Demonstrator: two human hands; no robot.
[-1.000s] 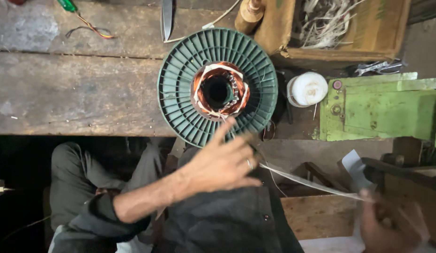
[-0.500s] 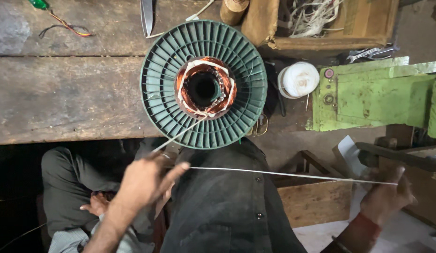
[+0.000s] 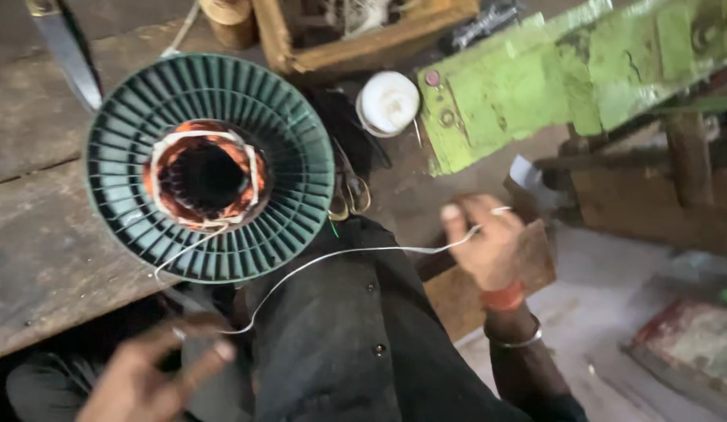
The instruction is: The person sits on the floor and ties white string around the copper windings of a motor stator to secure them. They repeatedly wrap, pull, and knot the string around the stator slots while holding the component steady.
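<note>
A round green finned motor housing [image 3: 293, 156] lies flat on the wooden bench [image 3: 35, 258], with copper windings [image 3: 164, 168] bound in white around its dark bore. A thin white string [image 3: 340, 254] leaves the windings, loops down near my left hand [image 3: 152, 375] and runs across my dark shirt to my right hand [image 3: 488, 242]. My left hand, blurred at the bottom left below the housing, pinches the loop between thumb and fingers. To the right of the housing, my raised right hand grips the string's other end; it wears a red band and a metal bangle.
A white round tape roll [image 3: 388, 101] and a green metal machine body [image 3: 535, 86] sit right of the housing. A wooden box [image 3: 363, 31] stands behind it, a blade [image 3: 66, 55] lies at the far left, and scissors [image 3: 348, 199] rest by the housing's right rim.
My right hand has come up and inward toward the housing, so the once taut string now hangs in a slack loop. My left hand has dropped lower and left. The view has shifted.
</note>
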